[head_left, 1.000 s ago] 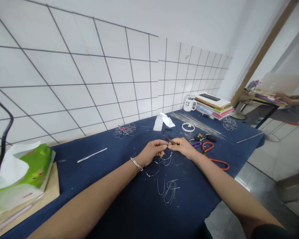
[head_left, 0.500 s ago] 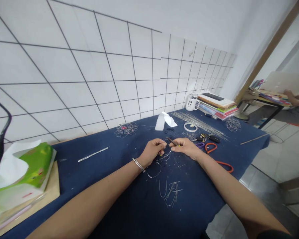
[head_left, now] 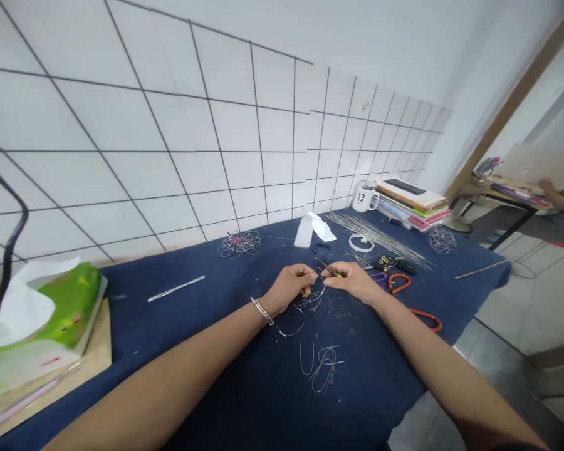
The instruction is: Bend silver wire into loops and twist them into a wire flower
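Over the blue cloth my left hand (head_left: 291, 289), a bangle at its wrist, is closed in a pinch on a thin wire loop (head_left: 322, 294). Close to its right, my right hand (head_left: 351, 279) is wrapped round small pliers (head_left: 328, 268) with a dark nose and a bit of yellow on the handle. The jaws point up and left; what they grip, if anything, is too small to tell. Under the left hand lies another wire ring (head_left: 290, 334). Nearer to me are several bent wire pieces (head_left: 326, 369).
Scissors with orange handles (head_left: 399, 284), a coil of white cord (head_left: 361, 243) and a bundle of straight wires (head_left: 380, 235) lie to the right. Behind stand a white mug (head_left: 364, 199) and stacked books (head_left: 411, 207). A tissue pack (head_left: 82, 300) sits left. Another person's arm shows far right.
The view has shifted slightly. My hands stay close together in nearly the same place, and the wire loop between them shows a little more clearly.
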Demonstrator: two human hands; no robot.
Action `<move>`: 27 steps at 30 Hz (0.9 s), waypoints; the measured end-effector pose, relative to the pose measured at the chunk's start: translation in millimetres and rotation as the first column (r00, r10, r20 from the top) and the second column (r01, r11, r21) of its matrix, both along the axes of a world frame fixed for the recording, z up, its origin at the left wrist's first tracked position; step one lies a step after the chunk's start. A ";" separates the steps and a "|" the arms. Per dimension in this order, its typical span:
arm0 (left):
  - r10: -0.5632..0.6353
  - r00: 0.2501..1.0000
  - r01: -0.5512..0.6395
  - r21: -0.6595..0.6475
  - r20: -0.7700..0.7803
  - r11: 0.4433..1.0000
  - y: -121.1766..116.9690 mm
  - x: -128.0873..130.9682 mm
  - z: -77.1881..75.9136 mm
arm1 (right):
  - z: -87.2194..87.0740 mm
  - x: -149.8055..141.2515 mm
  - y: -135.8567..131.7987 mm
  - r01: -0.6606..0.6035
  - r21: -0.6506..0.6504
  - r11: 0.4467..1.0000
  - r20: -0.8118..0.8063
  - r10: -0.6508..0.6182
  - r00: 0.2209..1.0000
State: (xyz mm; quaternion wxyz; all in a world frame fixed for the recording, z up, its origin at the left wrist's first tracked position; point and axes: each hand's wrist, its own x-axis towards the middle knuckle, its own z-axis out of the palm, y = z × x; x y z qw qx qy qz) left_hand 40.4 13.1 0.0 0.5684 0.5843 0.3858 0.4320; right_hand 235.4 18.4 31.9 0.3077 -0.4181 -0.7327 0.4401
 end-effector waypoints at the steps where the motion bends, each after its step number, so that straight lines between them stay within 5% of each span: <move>1: -0.026 1.000 0.026 -0.003 0.001 1.000 -0.1 0.1 0.5 | -0.2 0.0 0.2 0.012 0.010 1.000 -0.002 -0.012 1.000; 13: -0.143 0.989 0.143 -0.031 -0.019 0.989 0.6 1.4 4.5 | 5.7 -0.4 -0.6 -0.011 0.064 0.998 0.045 0.008 0.999; 27: -0.110 0.984 0.117 0.040 -0.140 0.992 1.0 3.3 0.8 | -4.0 -3.8 -0.8 0.018 -0.210 0.978 -0.187 -0.058 0.981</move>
